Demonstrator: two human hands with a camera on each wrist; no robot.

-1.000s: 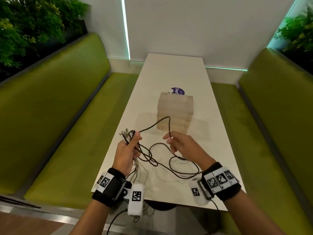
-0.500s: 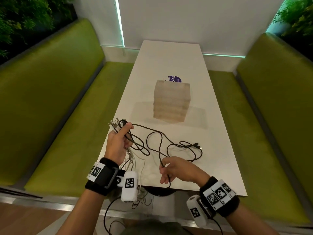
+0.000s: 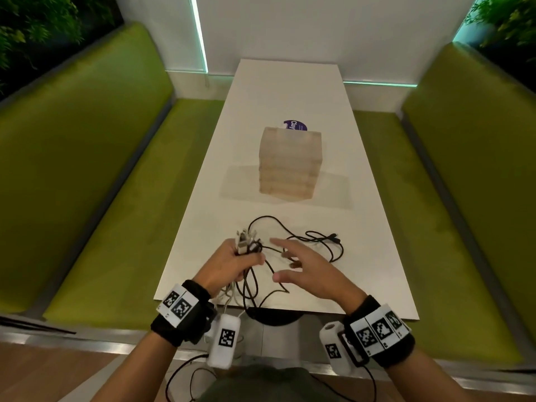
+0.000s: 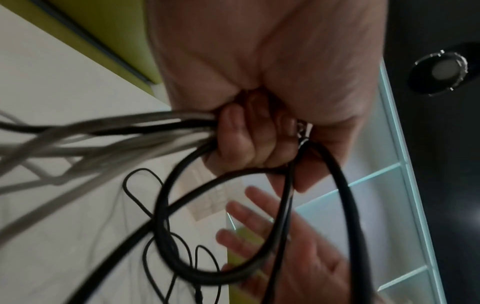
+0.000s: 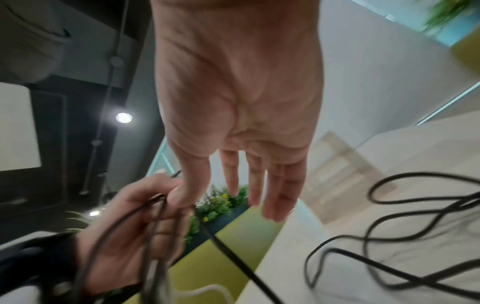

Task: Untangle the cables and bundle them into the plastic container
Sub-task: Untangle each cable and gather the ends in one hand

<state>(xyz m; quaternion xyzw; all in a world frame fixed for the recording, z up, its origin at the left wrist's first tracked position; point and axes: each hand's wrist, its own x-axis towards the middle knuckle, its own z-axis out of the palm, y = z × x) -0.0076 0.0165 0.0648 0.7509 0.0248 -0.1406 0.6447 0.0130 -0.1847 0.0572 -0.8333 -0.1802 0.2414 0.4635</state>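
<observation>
My left hand grips a bundle of white and black cables over the near left part of the white table, connector ends sticking up out of the fist. In the left wrist view the fingers are curled round grey cables and a black loop. My right hand hovers open just right of the bundle, fingers spread and holding nothing; its straight fingers show this too. A black cable lies in loose loops on the table beyond it. A faint clear plastic container sits further back.
A stack of pale wooden blocks stands mid-table inside the clear outline, a purple sticker behind it. Green benches flank the table on both sides. Some cable ends hang over the near table edge.
My right hand has let go of the black cable near the front edge and moved up towards the left hand, now open. The left hand still grips the bundle and has shifted right.
</observation>
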